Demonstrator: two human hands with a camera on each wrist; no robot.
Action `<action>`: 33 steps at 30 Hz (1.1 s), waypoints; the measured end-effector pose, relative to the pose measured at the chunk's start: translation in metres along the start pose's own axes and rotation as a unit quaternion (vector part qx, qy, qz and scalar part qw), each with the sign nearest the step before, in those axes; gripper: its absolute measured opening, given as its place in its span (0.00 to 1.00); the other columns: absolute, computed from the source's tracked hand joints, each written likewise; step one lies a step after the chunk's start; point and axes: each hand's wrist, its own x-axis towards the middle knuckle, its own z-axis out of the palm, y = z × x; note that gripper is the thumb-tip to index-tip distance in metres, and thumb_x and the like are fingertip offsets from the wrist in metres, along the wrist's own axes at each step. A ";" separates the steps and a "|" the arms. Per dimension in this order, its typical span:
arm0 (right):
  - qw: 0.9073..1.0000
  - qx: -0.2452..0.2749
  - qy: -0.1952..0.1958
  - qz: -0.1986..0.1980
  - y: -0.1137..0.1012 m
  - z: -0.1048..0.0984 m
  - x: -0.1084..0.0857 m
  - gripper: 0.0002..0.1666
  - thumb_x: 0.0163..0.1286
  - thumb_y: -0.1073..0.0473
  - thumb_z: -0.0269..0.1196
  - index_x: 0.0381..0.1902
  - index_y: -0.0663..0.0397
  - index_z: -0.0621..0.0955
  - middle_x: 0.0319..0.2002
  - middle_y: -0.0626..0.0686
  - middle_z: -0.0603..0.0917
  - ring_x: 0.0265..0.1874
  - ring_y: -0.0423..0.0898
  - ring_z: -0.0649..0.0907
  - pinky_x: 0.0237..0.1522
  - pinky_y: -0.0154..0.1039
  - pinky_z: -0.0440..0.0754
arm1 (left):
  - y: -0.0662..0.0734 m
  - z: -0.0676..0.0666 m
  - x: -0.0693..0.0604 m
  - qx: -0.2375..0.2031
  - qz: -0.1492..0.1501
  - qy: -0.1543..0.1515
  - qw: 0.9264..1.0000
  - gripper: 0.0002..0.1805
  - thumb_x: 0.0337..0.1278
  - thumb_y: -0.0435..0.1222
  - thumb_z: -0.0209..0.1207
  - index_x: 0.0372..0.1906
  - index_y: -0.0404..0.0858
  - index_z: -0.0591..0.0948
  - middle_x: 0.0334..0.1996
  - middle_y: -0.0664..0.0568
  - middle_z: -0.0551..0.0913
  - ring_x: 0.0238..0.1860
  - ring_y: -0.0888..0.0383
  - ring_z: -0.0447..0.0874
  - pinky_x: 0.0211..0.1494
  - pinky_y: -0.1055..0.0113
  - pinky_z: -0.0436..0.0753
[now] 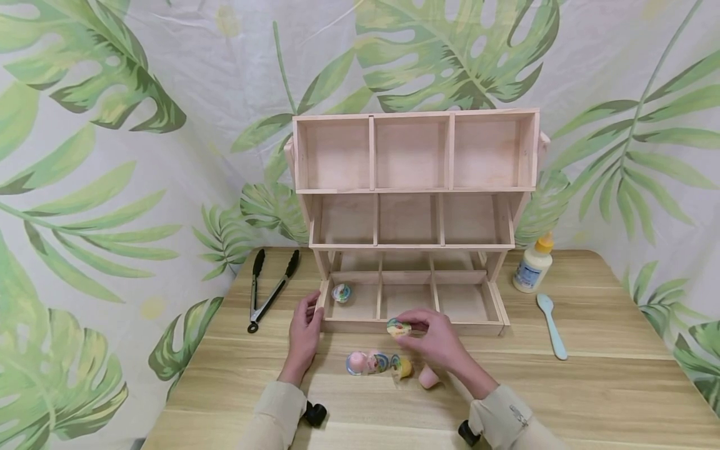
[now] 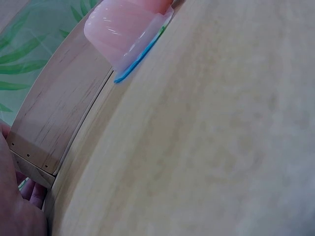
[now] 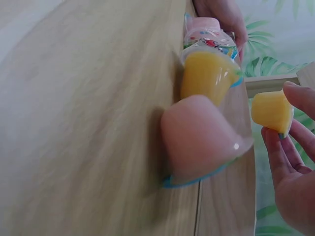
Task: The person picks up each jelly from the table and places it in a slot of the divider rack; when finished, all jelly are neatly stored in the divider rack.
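My right hand (image 1: 435,340) pinches a yellow jelly cup (image 3: 270,110) between thumb and fingers, just in front of the lowest tier of a wooden rack (image 1: 413,327). At that tier's front left corner, my left hand (image 1: 304,334) grips the wood, its fingers along the outer side. One jelly cup (image 1: 340,292) sits in the lower left compartment. On the table before the rack lie a pink jelly cup (image 1: 357,362), another lid-side-up cup (image 1: 377,362), a yellow cup (image 3: 204,78) and a second pink cup (image 3: 197,137) at the right.
Black-handled tongs (image 1: 270,294) lie left of the rack. To its right stand a glue bottle (image 1: 532,265) with a yellow cap and, nearer, a light blue spoon (image 1: 552,327). A leaf-patterned cloth (image 1: 225,75) hangs behind the wooden table (image 1: 607,400).
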 end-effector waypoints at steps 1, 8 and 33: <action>1.000 0.001 -0.001 0.001 -0.001 0.001 0.002 0.19 0.59 0.60 0.78 0.49 0.56 0.89 0.50 0.55 0.87 0.48 0.50 0.88 0.52 0.37 0.86 | -0.005 0.001 0.002 0.001 0.000 0.001 1.000 0.24 0.78 0.33 0.51 0.74 0.37 0.71 0.64 0.38 0.76 0.61 0.44 0.78 0.59 0.69 0.75; 1.000 -0.002 0.004 -0.004 -0.011 0.006 0.019 0.22 0.57 0.60 0.80 0.50 0.55 0.89 0.49 0.54 0.87 0.49 0.51 0.87 0.54 0.39 0.86 | -0.021 0.003 0.007 0.010 0.005 0.006 1.000 0.23 0.78 0.36 0.53 0.72 0.44 0.73 0.63 0.44 0.77 0.59 0.50 0.78 0.61 0.62 0.77; 0.999 -0.045 0.012 -0.008 -0.002 0.051 0.064 0.24 0.58 0.59 0.79 0.52 0.58 0.88 0.49 0.56 0.84 0.45 0.49 0.86 0.50 0.34 0.86 | 0.016 -0.004 -0.006 0.005 0.002 -0.010 1.000 0.24 0.78 0.33 0.52 0.73 0.33 0.71 0.64 0.36 0.76 0.61 0.43 0.79 0.56 0.70 0.77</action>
